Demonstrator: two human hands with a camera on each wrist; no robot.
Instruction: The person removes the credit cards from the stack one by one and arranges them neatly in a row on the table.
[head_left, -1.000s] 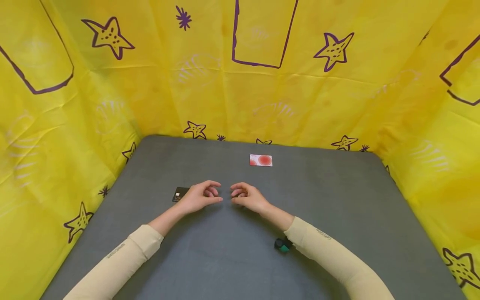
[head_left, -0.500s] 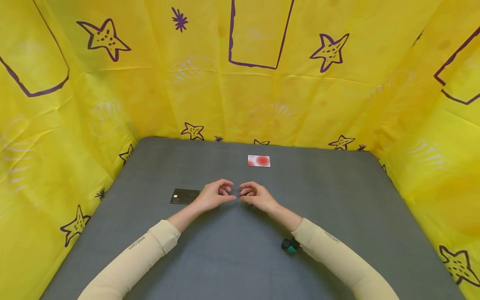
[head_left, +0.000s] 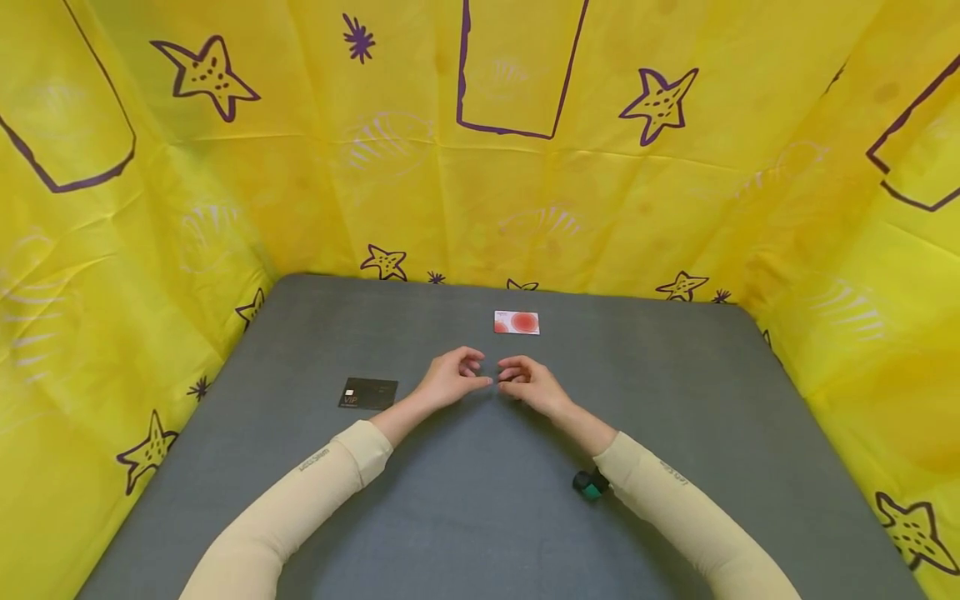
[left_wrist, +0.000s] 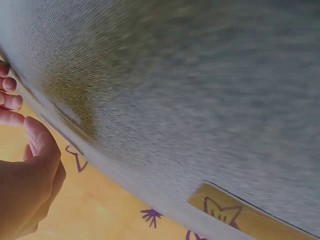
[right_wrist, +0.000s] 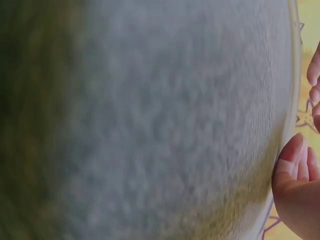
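Observation:
In the head view, my left hand [head_left: 452,377] and right hand [head_left: 534,386] face each other near the middle of the table, fingers loosely bent, a narrow gap between their fingertips. Neither holds anything. Just beyond them lies a white card with red circles [head_left: 517,322], flat on the cloth. A black card marked "VIP" [head_left: 367,393] lies to the left, close by my left forearm. The left wrist view catches the glossy card [left_wrist: 250,212] reflecting the backdrop, with my left hand [left_wrist: 30,182] at the left edge. My right hand [right_wrist: 297,187] shows at the right wrist view's edge.
The grey table [head_left: 675,400] is closed in at the back and both sides by yellow fabric [head_left: 300,192] with purple starfish drawings. A small black and green device [head_left: 590,485] sits by my right sleeve cuff.
Both hands have shifted to the right, the left one further, and slightly away from me at the end. The black card, partly covered before by my left hand, now shows whole.

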